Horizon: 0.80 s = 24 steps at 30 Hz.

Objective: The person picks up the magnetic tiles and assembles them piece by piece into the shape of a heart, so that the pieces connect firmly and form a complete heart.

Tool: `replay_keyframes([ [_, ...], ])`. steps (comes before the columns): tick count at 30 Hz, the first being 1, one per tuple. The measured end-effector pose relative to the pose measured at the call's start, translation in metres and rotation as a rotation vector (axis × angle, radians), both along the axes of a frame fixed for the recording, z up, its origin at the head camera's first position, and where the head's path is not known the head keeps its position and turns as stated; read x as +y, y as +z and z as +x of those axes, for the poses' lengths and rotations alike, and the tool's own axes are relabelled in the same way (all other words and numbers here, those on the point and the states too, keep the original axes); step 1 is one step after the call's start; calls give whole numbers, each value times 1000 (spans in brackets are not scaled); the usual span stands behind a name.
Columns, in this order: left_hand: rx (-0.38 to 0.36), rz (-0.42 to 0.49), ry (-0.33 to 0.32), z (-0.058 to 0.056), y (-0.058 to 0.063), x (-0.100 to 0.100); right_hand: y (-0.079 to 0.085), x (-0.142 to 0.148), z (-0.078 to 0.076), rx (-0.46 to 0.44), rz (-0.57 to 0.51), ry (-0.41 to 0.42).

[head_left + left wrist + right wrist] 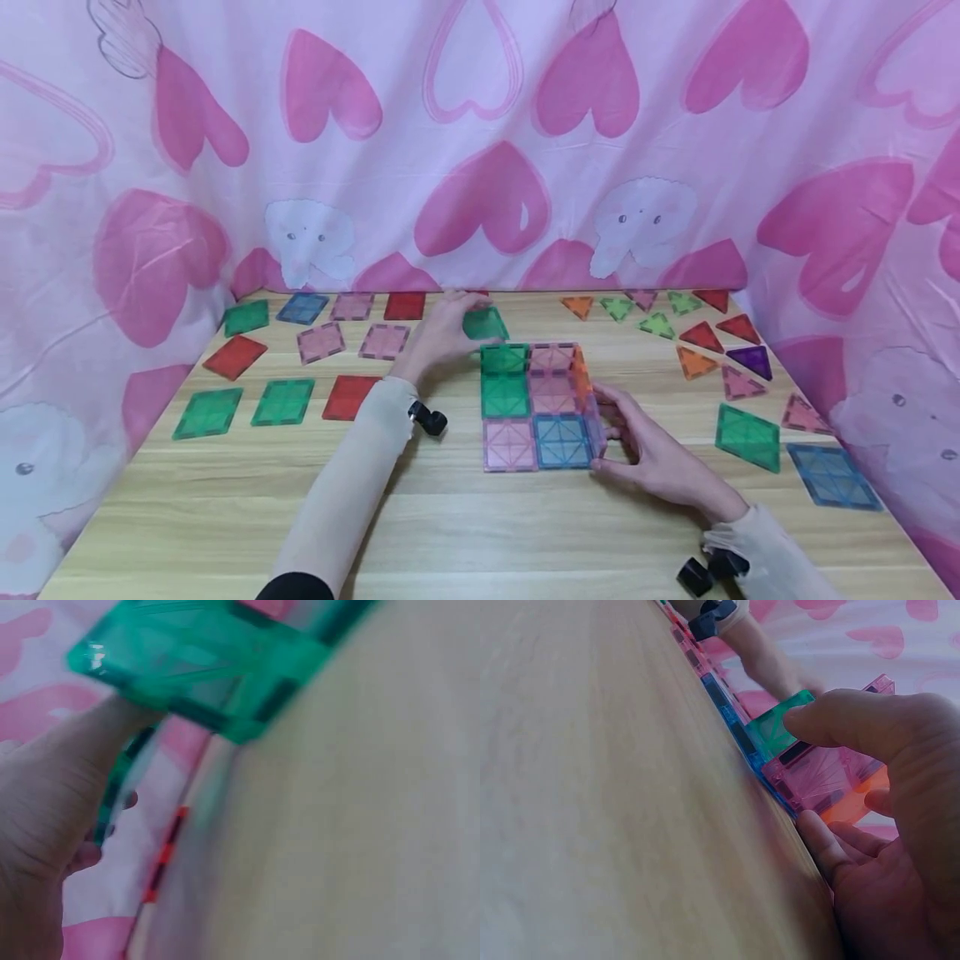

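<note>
Beyond the tile build, my left hand (442, 329) holds a green square magnetic tile (486, 323) between thumb and fingers; in the left wrist view this held tile (112, 787) shows nearly edge-on. The build has a flat base with a pink tile (510, 445) and a blue tile (564, 442) at its front. A green tile (505, 358) and a pink tile (553, 357) stand along its back, and an orange tile (581, 375) on its right. My right hand (648, 454) touches the upright pink side tile (821, 776), thumb by its front edge and fingers against its outer side.
Loose square tiles lie at left, among them a red tile (235, 357) and a green tile (282, 402). Several triangle tiles, including a purple triangle (750, 362), lie at the back right. A green tile (747, 437) and a blue tile (835, 476) lie nearer. A heart-patterned curtain (480, 200) borders the table.
</note>
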<state>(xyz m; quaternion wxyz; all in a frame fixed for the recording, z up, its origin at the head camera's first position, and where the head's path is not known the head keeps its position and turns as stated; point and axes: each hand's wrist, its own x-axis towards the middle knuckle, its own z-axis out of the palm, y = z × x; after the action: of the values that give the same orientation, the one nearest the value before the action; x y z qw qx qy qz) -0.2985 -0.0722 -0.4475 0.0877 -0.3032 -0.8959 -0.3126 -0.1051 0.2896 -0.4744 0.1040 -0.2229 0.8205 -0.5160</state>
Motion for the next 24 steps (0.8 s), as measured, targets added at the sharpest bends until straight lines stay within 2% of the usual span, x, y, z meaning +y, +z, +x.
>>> replay_keyframes([
  [4, 5, 148, 18, 5, 12, -13, 2, 0, 0, -8, 22, -13],
  [9, -183, 294, 48, 24, 15, -31, 2, 0, -1, -12, 44, -27],
  [12, -286, 367, 9, 40, 11, -43, 1, 0, 0, -4, 52, -31],
  [15, -333, 373, -54, 54, 4, -55, 0, 0, 0, 0, 58, -43],
  [19, -362, 320, -106, 69, -5, -62, 0, 0, 0, 12, 72, -61],
  [24, -371, 310, -170, 78, -6, -55, -1, 0, -1, 33, 69, -69],
])
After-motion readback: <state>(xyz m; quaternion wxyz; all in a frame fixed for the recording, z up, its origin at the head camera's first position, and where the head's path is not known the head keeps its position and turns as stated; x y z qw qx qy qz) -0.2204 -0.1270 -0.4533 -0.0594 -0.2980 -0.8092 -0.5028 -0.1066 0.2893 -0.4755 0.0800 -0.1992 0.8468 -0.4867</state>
